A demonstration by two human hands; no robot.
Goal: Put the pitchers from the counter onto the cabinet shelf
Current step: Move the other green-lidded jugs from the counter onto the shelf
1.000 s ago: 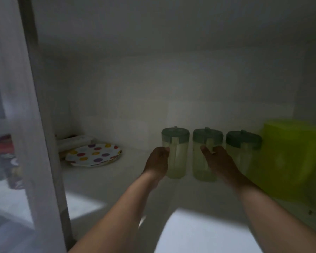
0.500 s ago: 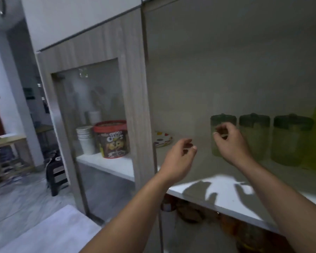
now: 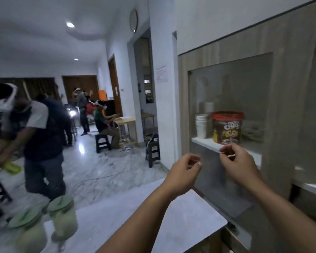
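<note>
At the far left a person in a dark shirt (image 3: pixel 42 132) bends over, blurred. Low in the left corner two pitchers stand on the counter (image 3: pixel 181 216): the left pitcher (image 3: pixel 28 232) and just beside it the right pitcher (image 3: pixel 62 219). Both are clear with a pale content and a green lid, and both look blurred. They are near each other; I cannot tell if they touch.

Farther back in the room, other people sit and stand near a small wooden table (image 3: pixel 127 128) and dark stools.

The left hand (image 3: pixel 185 172) is raised above the far edge of the counter, well apart from the pitchers, which lie lower and to its left. Its fingers are loosely curled, the thumb near the fingertips, and it holds nothing. The right hand (image 3: pixel 238 163) is near it on the right, a little higher, in front of the glass door of the cabinet (image 3: pixel 281 88). Its fingers are also curled and it is empty.

Behind the glass, on a white shelf (image 3: pixel 204 142), a stack of paper cups (image 3: pixel 201 126) stands just beside a cereal tub (image 3: pixel 227 127) with a red lid.
</note>
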